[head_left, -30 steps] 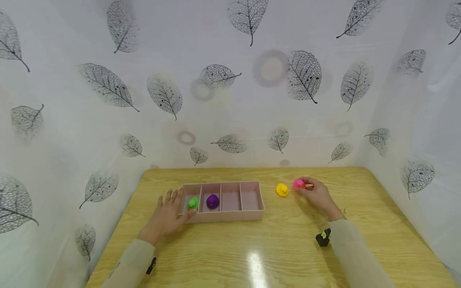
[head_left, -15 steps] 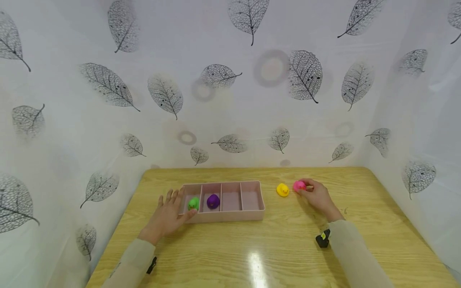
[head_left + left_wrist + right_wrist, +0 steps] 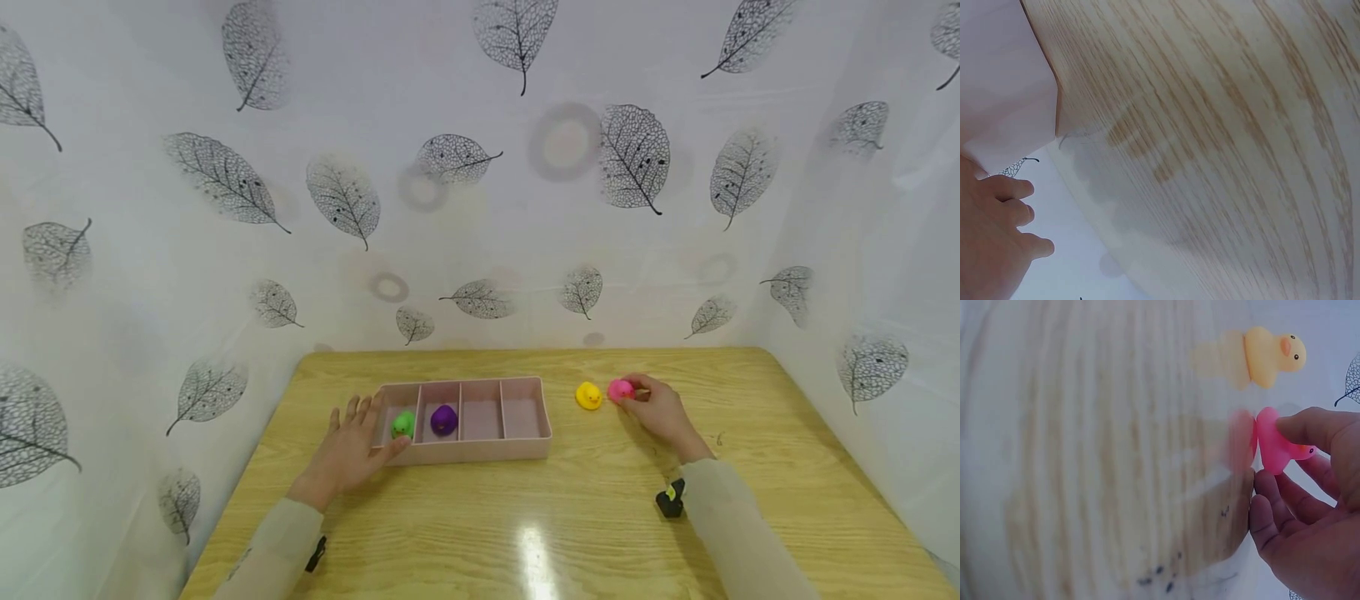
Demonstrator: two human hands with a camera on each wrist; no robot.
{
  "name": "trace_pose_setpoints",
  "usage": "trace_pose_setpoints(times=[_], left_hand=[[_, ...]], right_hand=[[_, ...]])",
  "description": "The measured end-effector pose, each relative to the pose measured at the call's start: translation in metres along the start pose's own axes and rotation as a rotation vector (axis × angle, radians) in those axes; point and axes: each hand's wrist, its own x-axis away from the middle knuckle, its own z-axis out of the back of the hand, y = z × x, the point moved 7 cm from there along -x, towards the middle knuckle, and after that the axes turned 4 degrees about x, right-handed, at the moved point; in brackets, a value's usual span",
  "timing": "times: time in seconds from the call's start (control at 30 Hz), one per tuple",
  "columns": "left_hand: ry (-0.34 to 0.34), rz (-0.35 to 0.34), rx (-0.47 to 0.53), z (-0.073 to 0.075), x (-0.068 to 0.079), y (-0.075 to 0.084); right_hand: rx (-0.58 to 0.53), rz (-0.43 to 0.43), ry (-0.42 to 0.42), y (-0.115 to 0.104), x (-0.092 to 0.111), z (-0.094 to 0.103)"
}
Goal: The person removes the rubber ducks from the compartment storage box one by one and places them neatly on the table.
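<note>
My right hand (image 3: 660,415) grips a pink rubber duck (image 3: 620,390) between thumb and fingers at the back right of the table. In the right wrist view the pink duck (image 3: 1275,440) is right at the tabletop, with the thumb across its near side. Just left of it sits a yellow rubber duck (image 3: 588,396). My left hand (image 3: 345,454) rests with spread fingers at the left end of a pink divided tray (image 3: 480,451), thumb along its front rim. A green duck (image 3: 402,424) lies in the leftmost compartment. Beside it, a purple duck (image 3: 444,420) occupies the second.
The wooden table (image 3: 450,525) carries everything. A white curtain (image 3: 465,233) with leaf prints hangs behind it and along both sides. Dark marks (image 3: 1160,572) show on the tabletop near the right hand.
My right hand has shifted slightly toward the front with the pink duck, whose beak now shows more plainly. The left hand and the tray have stayed put.
</note>
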Motion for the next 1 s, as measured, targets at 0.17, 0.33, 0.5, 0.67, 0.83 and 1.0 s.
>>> trace_pose_setpoints(times=[0.17, 0.33, 0.5, 0.67, 0.83, 1.0], left_hand=[[-0.002, 0.0, 0.004, -0.0009, 0.0006, -0.0007], [0.002, -0.003, 0.008, 0.0, 0.0009, -0.0003], [0.007, -0.007, 0.005, -0.0006, 0.0006, -0.0008], [0.009, -0.005, 0.003, -0.0013, 0.0007, -0.0018], [0.011, -0.006, 0.006, -0.0012, 0.0005, -0.0019], [0.005, -0.003, 0.016, -0.0023, 0.0, -0.0025]], right_hand=[[0.005, 0.002, 0.007, -0.0004, -0.0012, -0.0012], [0.031, -0.007, 0.014, 0.001, -0.0022, -0.0021], [0.053, -0.021, 0.01, 0.0019, -0.0023, -0.0032], [0.049, -0.009, 0.005, -0.0004, -0.0018, -0.0036], [0.04, 0.002, -0.003, -0.0025, -0.0019, -0.0031], [0.019, 0.013, -0.001, -0.0071, -0.0016, 0.0002]])
